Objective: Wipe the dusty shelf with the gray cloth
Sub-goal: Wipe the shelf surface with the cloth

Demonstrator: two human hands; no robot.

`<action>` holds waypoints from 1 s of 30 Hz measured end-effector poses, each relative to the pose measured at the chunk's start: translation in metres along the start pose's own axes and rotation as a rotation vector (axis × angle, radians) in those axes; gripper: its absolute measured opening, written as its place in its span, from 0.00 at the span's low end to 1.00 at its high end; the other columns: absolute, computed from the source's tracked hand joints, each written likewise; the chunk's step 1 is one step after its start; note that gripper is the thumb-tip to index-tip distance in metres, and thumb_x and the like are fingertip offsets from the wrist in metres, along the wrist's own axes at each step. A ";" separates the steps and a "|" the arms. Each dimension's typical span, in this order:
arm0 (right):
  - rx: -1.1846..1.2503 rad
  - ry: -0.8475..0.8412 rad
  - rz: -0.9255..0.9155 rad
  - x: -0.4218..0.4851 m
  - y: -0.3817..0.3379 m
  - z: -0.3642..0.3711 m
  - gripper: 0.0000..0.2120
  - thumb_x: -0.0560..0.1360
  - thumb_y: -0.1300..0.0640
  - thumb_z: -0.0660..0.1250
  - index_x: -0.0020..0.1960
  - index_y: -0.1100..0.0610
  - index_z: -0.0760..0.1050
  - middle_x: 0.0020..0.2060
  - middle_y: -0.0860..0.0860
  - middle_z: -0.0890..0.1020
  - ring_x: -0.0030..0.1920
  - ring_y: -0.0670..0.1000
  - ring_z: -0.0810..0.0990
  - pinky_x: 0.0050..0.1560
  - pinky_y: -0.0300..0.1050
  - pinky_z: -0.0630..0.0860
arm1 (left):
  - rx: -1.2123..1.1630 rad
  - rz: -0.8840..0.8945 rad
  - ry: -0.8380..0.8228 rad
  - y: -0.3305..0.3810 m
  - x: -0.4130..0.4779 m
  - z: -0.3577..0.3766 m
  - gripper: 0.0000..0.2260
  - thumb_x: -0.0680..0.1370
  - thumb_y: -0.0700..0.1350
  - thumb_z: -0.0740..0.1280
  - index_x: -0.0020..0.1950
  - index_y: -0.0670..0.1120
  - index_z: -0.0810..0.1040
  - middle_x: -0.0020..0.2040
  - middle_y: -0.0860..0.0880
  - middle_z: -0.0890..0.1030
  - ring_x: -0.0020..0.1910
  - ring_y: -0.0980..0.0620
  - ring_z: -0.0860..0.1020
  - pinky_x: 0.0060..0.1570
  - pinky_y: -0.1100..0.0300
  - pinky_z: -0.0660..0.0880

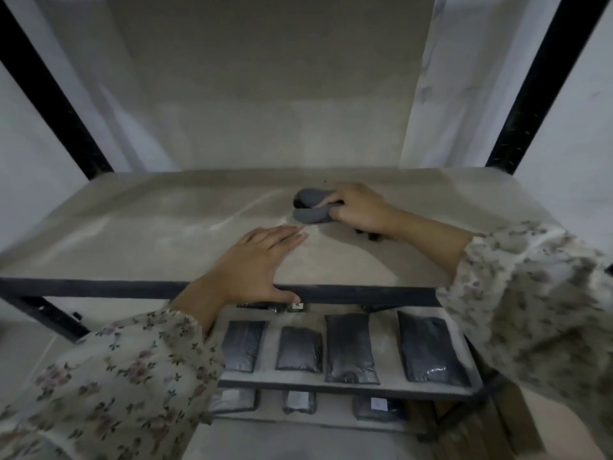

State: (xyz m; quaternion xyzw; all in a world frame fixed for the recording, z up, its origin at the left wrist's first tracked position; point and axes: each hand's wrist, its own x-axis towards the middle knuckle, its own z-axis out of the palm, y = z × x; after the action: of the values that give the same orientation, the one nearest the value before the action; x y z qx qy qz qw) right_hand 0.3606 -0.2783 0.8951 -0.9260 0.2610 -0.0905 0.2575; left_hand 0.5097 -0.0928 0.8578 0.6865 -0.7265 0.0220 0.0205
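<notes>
The dusty shelf [139,234] is a pale board in a black metal frame, streaked with light dust on its left and middle. A bunched gray cloth [310,207] rests on the board right of centre, towards the back. My right hand [360,209] grips the cloth from its right side, fingers curled around its folds. Flat on the board near the front edge lies my left hand [257,262], fingers spread and pointing at the cloth, thumb hooked over the black rim. Both arms wear floral sleeves.
Black uprights [53,104] flank the shelf at left and right, with white sheeting behind. A lower shelf [331,381] holds several dark flat packets [348,348], and more packets lie on the shelf beneath it. A small dark object [371,235] sits under my right wrist.
</notes>
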 end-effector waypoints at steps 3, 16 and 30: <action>0.142 0.127 0.132 0.031 0.013 -0.025 0.14 0.68 0.55 0.60 0.48 0.41 0.79 0.45 0.56 0.83 0.38 0.58 0.82 0.33 0.50 0.80 | -0.034 -0.027 -0.059 -0.009 -0.005 -0.005 0.51 0.63 0.74 0.61 0.77 0.54 0.42 0.78 0.56 0.45 0.76 0.57 0.46 0.71 0.63 0.40; -0.141 0.053 -0.121 0.040 0.019 0.007 0.17 0.75 0.58 0.58 0.60 0.49 0.78 0.53 0.56 0.76 0.53 0.58 0.74 0.50 0.50 0.74 | -0.039 -0.106 -0.101 -0.027 -0.023 -0.010 0.50 0.63 0.76 0.58 0.77 0.56 0.43 0.78 0.57 0.45 0.76 0.59 0.46 0.74 0.60 0.42; -0.053 0.055 -0.115 0.042 -0.011 0.027 0.17 0.73 0.59 0.61 0.59 0.48 0.78 0.57 0.55 0.78 0.57 0.54 0.75 0.54 0.44 0.71 | -0.008 -0.090 -0.032 -0.036 -0.031 -0.012 0.50 0.63 0.76 0.57 0.78 0.53 0.47 0.78 0.54 0.49 0.76 0.55 0.49 0.69 0.66 0.40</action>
State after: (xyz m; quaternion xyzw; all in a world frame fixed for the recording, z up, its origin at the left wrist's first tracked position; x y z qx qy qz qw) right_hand 0.4091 -0.2804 0.8794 -0.9431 0.2167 -0.1234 0.2200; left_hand 0.5478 -0.0628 0.8680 0.7187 -0.6951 0.0072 0.0125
